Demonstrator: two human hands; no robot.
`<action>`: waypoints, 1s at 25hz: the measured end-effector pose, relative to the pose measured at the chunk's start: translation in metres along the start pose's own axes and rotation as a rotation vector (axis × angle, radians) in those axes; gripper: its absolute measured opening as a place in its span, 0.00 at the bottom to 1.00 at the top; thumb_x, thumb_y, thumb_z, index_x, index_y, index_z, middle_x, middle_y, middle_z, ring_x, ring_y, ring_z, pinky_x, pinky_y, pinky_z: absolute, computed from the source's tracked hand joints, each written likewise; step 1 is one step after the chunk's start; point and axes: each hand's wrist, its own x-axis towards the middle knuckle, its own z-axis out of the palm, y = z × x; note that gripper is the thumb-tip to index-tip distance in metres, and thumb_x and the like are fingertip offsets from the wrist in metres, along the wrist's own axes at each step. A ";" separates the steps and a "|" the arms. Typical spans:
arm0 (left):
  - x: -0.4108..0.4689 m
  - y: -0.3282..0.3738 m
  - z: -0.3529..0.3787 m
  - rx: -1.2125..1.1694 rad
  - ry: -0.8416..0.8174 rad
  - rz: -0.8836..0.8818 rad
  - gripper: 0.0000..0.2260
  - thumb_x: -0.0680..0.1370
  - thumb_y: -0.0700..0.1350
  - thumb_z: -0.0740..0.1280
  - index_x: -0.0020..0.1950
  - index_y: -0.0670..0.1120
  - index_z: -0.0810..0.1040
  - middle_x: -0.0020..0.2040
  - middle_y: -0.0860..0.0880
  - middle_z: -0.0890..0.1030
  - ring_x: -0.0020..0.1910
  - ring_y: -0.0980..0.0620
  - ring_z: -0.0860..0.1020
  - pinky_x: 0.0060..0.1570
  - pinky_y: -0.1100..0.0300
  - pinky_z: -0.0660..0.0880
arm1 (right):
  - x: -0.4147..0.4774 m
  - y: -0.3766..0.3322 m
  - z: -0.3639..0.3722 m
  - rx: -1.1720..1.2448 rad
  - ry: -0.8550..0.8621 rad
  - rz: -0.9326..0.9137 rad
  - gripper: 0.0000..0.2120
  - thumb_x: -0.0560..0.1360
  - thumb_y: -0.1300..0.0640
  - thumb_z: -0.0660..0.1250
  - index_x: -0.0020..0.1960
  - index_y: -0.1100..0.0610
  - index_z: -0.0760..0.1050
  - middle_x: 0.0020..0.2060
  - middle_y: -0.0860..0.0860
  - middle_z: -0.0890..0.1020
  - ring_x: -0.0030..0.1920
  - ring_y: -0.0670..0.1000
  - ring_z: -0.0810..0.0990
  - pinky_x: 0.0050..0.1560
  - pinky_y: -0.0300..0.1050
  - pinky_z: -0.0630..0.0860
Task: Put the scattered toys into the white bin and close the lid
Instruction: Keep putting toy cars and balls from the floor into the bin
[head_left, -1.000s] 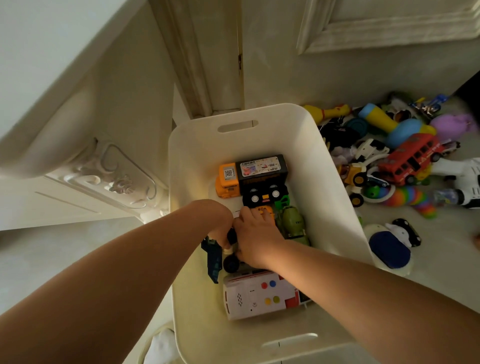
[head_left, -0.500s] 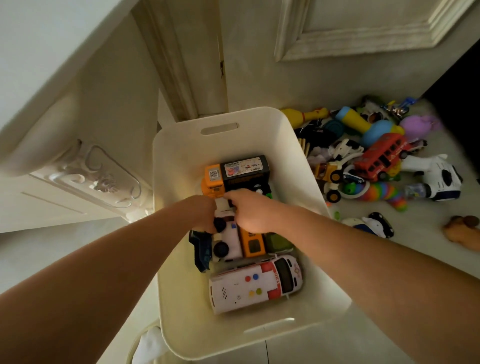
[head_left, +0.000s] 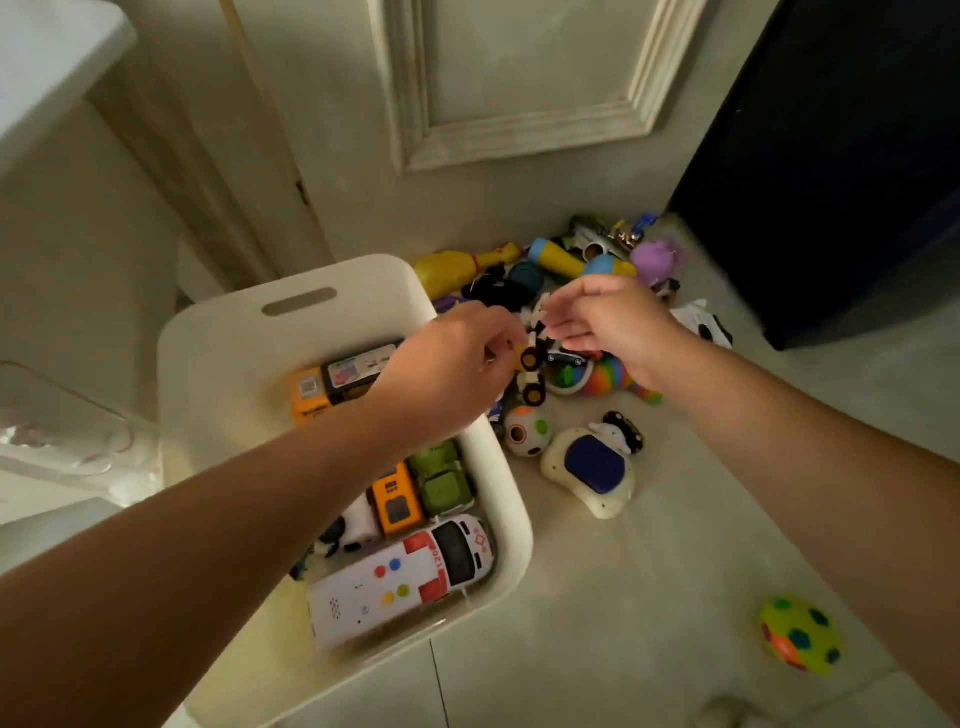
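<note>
- White bin (head_left: 228, 338) sits left of centre on the floor, lid off. Inside: an orange-and-black truck (head_left: 332, 379) at the far end, a green car (head_left: 444, 478) and an orange vehicle (head_left: 397, 499) side by side mid-bin, and a white ambulance (head_left: 405, 577) nearest you.
- Your left hand (head_left: 452, 364) reaches out over the bin's right rim. Its fingers curl toward a small wheeled toy (head_left: 532, 358); whether they grip it, cannot tell.
- Your right hand (head_left: 613, 322) hovers just right of that toy above the pile, fingers loosely spread, holding nothing.
- The floor pile beyond the bin includes a yellow bowling pin (head_left: 457, 265), a purple figure (head_left: 657, 257) and a rainbow toy (head_left: 608, 379).
- Nearer you are a spotted ball (head_left: 524, 431) and a white toy with a blue panel (head_left: 592, 467).
- A green patterned ball (head_left: 800, 634) lies far right, well apart from the rest.
</note>
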 end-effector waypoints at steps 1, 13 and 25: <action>0.007 0.007 0.016 -0.014 -0.067 0.012 0.11 0.79 0.43 0.62 0.60 0.51 0.78 0.54 0.53 0.78 0.45 0.58 0.75 0.46 0.64 0.74 | 0.002 0.016 -0.011 -0.001 0.016 0.048 0.17 0.78 0.68 0.54 0.43 0.55 0.78 0.42 0.53 0.83 0.47 0.54 0.82 0.54 0.51 0.78; 0.054 0.024 0.150 0.207 -0.754 -0.175 0.21 0.79 0.46 0.61 0.73 0.52 0.66 0.70 0.46 0.69 0.64 0.46 0.72 0.59 0.54 0.73 | 0.000 0.204 -0.098 -0.941 -0.467 0.484 0.13 0.74 0.60 0.69 0.58 0.60 0.77 0.53 0.56 0.79 0.51 0.53 0.78 0.46 0.42 0.74; 0.025 0.084 0.189 0.158 -0.925 -0.048 0.22 0.81 0.52 0.61 0.74 0.52 0.63 0.71 0.47 0.67 0.66 0.47 0.72 0.63 0.54 0.70 | -0.106 0.259 -0.133 -1.125 -0.603 0.831 0.45 0.67 0.44 0.74 0.73 0.58 0.53 0.66 0.59 0.71 0.56 0.59 0.78 0.52 0.51 0.77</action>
